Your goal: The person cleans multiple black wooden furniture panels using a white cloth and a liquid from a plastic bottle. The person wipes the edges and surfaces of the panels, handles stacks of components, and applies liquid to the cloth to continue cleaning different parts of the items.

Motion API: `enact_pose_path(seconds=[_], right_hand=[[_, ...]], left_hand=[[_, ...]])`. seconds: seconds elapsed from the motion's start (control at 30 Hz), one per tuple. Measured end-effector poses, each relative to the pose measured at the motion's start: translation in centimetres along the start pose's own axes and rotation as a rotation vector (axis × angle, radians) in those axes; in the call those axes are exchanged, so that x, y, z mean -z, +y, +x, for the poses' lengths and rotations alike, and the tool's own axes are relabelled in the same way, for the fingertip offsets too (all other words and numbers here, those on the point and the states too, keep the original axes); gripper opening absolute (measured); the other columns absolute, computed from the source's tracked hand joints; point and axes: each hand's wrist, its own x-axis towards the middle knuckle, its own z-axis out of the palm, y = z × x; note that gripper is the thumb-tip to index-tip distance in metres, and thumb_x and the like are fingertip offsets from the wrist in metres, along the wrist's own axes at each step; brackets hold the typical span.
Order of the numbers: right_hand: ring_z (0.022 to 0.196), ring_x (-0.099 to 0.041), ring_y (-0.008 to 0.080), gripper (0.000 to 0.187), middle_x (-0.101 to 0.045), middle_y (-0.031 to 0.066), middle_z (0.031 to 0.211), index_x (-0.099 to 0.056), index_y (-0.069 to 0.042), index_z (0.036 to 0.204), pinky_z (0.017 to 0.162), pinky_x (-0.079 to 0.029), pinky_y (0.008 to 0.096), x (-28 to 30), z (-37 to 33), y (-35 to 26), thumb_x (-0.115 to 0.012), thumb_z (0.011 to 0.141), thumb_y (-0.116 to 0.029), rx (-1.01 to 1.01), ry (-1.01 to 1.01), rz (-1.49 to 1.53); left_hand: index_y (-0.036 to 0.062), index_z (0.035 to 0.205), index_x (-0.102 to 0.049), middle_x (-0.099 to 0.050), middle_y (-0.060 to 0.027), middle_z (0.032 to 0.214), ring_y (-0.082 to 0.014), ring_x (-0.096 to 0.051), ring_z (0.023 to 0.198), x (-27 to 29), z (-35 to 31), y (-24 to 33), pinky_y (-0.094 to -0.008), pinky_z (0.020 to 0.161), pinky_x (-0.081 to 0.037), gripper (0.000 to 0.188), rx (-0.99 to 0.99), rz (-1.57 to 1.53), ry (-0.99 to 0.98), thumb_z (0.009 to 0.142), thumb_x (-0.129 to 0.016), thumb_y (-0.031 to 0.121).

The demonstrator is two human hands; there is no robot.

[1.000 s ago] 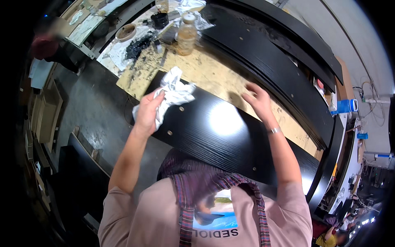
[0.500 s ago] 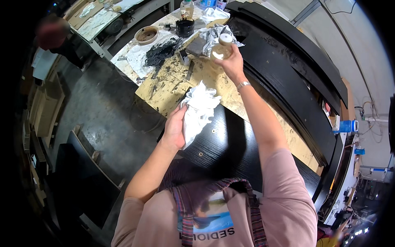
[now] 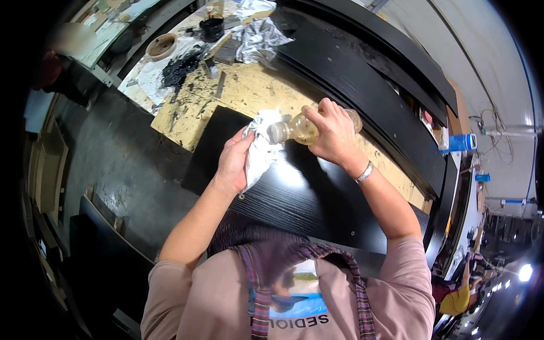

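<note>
Tipped onto its side, a clear plastic bottle with yellowish liquid is gripped by my right hand. Its white-capped mouth presses against, or is very close to, a crumpled white cloth. My left hand holds that cloth, fingers closed along its left side. Both hands are above a black wood-grain panel with small round holes. Whether liquid is coming out of the bottle cannot be seen.
Beyond the panel is a stained yellowish board with black smears, a brown bowl, a black tub and a crumpled grey-white cloth. Black panels lean along the right. Another person stands far left.
My right hand has brought the bottle from the far side of the table back to the cloth and tipped it sideways. My left hand still holds the cloth.
</note>
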Motion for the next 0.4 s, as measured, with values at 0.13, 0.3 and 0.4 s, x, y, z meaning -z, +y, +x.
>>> enact_pose_path(seconds=[0.13,0.3,0.4], right_hand=[[0.091,-0.055,0.03,0.044,-0.051,0.0111,0.094,-0.063,-0.014,0.103,0.079,-0.043,0.0392,1.1,-1.5,1.1,-0.068,0.061,-0.003,0.035,0.072,-0.131],[0.088,-0.054,0.0288,0.049,-0.05,0.01,0.09,-0.066,-0.013,0.108,0.079,-0.045,0.0387,1.8,-2.3,1.7,-0.068,0.061,-0.002,0.026,0.121,-0.209],[0.089,-0.054,0.0286,0.049,-0.05,0.01,0.092,-0.066,-0.014,0.108,0.08,-0.044,0.0389,1.8,-2.1,1.9,-0.069,0.061,-0.004,0.013,0.12,-0.206]], left_hand=[[-0.0033,0.137,-0.049,-0.064,-0.0169,0.126,-0.0264,-0.067,0.109,-1.1,-0.1,-1.1,-0.0398,0.092,-0.058,0.034,0.013,0.03,0.028,0.107,-0.037,0.009],[-0.0036,0.137,-0.049,-0.065,-0.0172,0.124,-0.0255,-0.069,0.106,-0.8,0.3,-2.4,-0.0381,0.089,-0.059,0.034,-0.013,0.074,-0.021,0.107,-0.039,0.009],[-0.0037,0.138,-0.048,-0.064,-0.0175,0.124,-0.0257,-0.069,0.107,-0.8,0.3,-2.6,-0.038,0.088,-0.06,0.035,-0.015,0.079,-0.022,0.106,-0.041,0.01]])
